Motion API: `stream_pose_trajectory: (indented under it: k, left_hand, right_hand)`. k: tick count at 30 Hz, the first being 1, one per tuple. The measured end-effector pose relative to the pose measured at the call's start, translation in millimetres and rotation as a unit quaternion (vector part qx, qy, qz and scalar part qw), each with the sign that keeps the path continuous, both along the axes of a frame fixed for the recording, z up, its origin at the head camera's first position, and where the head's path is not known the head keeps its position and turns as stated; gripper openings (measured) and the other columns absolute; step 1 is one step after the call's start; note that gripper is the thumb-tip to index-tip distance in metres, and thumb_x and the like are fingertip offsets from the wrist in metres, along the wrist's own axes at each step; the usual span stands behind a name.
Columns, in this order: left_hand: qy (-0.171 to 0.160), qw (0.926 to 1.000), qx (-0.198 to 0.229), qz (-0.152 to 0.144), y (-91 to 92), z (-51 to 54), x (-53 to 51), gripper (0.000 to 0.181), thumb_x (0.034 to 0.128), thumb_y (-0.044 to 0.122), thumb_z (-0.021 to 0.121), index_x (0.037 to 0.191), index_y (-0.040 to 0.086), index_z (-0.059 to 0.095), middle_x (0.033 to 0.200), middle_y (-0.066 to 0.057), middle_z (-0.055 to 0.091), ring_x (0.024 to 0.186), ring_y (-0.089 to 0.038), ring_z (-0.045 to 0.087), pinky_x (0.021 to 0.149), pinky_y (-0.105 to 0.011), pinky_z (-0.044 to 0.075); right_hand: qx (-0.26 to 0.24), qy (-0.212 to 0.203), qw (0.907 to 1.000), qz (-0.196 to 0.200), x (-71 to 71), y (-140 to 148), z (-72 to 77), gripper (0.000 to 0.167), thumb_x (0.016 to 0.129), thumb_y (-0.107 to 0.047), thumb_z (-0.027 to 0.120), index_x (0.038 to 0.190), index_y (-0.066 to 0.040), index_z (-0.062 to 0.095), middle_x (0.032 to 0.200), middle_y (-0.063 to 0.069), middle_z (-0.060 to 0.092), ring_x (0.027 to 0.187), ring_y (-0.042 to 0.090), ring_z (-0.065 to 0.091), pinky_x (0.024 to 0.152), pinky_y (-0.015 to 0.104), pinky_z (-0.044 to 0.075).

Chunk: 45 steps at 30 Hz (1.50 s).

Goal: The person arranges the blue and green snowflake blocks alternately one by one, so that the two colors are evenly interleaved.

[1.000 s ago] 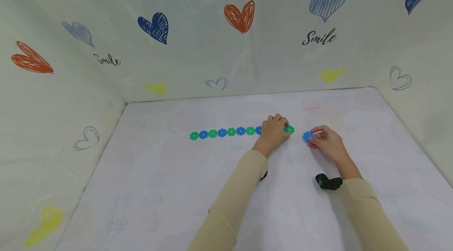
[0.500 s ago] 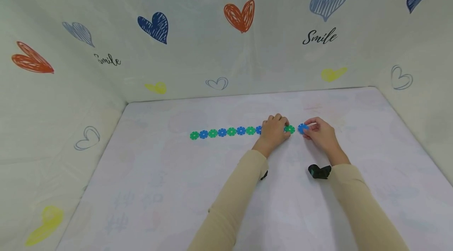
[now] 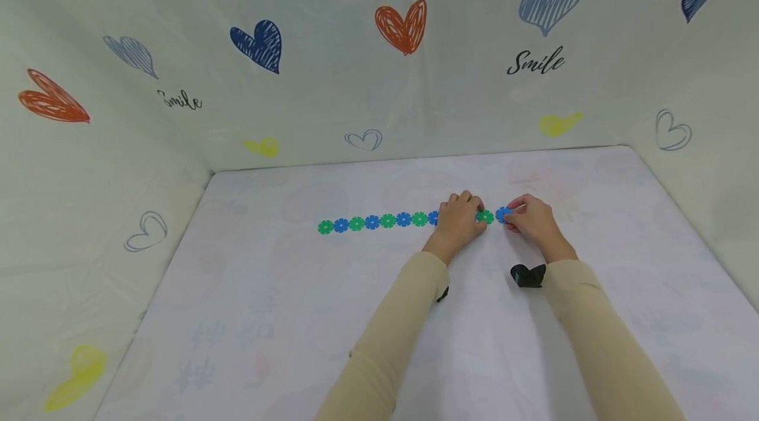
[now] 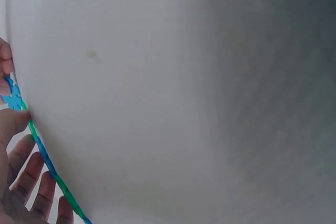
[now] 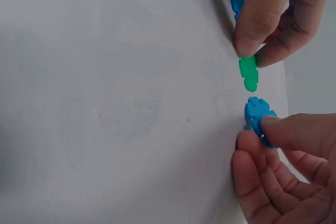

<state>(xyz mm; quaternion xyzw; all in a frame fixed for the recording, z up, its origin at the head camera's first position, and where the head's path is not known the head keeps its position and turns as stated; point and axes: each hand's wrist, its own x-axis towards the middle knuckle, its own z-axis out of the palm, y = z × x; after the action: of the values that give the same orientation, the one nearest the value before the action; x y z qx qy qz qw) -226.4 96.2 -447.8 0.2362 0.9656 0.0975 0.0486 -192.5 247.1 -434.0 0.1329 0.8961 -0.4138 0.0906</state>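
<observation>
A straight row of joined green and blue snowflake discs (image 3: pixel 387 220) lies across the back half of the table, the colours alternating. My left hand (image 3: pixel 458 220) covers part of the row near its right end, and its thumb and a finger pinch the row beside the green end disc (image 5: pixel 249 73). Between thumb and fingers, my right hand (image 3: pixel 536 226) pinches a loose blue snowflake disc (image 5: pixel 259 115). That disc sits just right of the green end disc, with a narrow gap between them in the right wrist view. In the left wrist view, the left fingers (image 4: pixel 32 174) line the row.
The white table (image 3: pixel 267 315) has an edge at the back, against a pale wall (image 3: pixel 320 91) printed with hearts and the word Smile. A black wrist camera (image 3: pixel 528 275) hangs by the right sleeve.
My right hand has moved left and slightly away from me, bringing the blue snowflake disc in line with the row and close to its green end. The left hand has stayed in place.
</observation>
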Motion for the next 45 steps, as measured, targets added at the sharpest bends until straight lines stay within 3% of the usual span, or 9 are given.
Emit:
stream_pose_trajectory:
  k: [4, 9, 12, 28, 38, 45]
  left_hand:
    - [0.005, 1.0, 0.002, -0.001, -0.9, 1.1, 0.6, 0.029, 0.0888, 0.04, 0.06, 0.114, 0.025, 0.057, 0.115, 0.008, 0.053, 0.107, -0.013, 0.047, 0.09, -0.029, 0.041]
    - [0.008, 1.0, 0.005, 0.002, -0.5, 0.8, 0.9, 0.029, 0.0886, 0.04, 0.06, 0.114, 0.025, 0.058, 0.115, 0.008, 0.053, 0.107, -0.013, 0.047, 0.091, -0.029, 0.041]
    - [0.008, 1.0, 0.005, 0.002, -0.2, -0.1, 1.2, 0.03, 0.0887, 0.04, 0.06, 0.114, 0.024, 0.058, 0.115, 0.007, 0.053, 0.106, -0.013, 0.047, 0.091, -0.029, 0.042]
    - [0.005, 1.0, 0.008, 0.002, -0.6, 0.4, 2.4, 0.031, 0.0889, 0.04, 0.059, 0.116, 0.024, 0.056, 0.116, 0.007, 0.052, 0.108, -0.014, 0.046, 0.093, -0.03, 0.041]
    - [0.006, 0.9999, 0.009, 0.002, -1.3, 0.9, -0.4, 0.031, 0.0886, 0.04, 0.06, 0.115, 0.024, 0.056, 0.116, 0.007, 0.052, 0.107, -0.014, 0.046, 0.092, -0.03, 0.041]
    - [-0.004, 1.0, 0.005, -0.003, -1.0, 0.4, 0.0, 0.031, 0.0891, 0.04, 0.059, 0.116, 0.024, 0.056, 0.117, 0.007, 0.052, 0.108, -0.014, 0.046, 0.092, -0.031, 0.041]
  right_hand:
    - [0.022, -0.017, 0.9996, 0.003, -1.7, -2.9, 1.9, 0.033, 0.091, -0.013, 0.055, 0.114, 0.009, 0.046, 0.096, 0.021, 0.06, 0.066, 0.011, 0.057, 0.061, 0.019, 0.047]
    - [0.041, -0.017, 0.9989, 0.011, -1.9, -1.8, 0.9, 0.032, 0.09, -0.014, 0.056, 0.11, 0.009, 0.048, 0.075, 0.01, 0.06, 0.06, 0.01, 0.053, 0.059, 0.023, 0.043]
    - [0.046, -0.025, 0.9985, 0.013, -1.9, -0.8, -0.6, 0.033, 0.09, -0.016, 0.056, 0.11, 0.009, 0.049, 0.072, 0.006, 0.058, 0.06, 0.011, 0.051, 0.059, 0.024, 0.042]
    - [0.053, -0.035, 0.9979, 0.013, -2.9, -1.2, -4.0, 0.034, 0.092, -0.018, 0.053, 0.116, 0.006, 0.047, 0.094, 0.017, 0.054, 0.071, 0.018, 0.052, 0.065, 0.027, 0.041]
    - [0.052, -0.041, 0.9969, 0.042, -4.1, 1.8, -0.4, 0.04, 0.092, -0.025, 0.054, 0.119, 0.003, 0.045, 0.088, 0.014, 0.052, 0.07, 0.018, 0.051, 0.065, 0.028, 0.039]
    - [0.042, -0.071, 0.995, 0.057, -4.2, 6.5, 0.8, 0.047, 0.087, -0.022, 0.06, 0.124, 0.0, 0.043, 0.098, 0.017, 0.045, 0.08, 0.023, 0.048, 0.07, 0.031, 0.038]
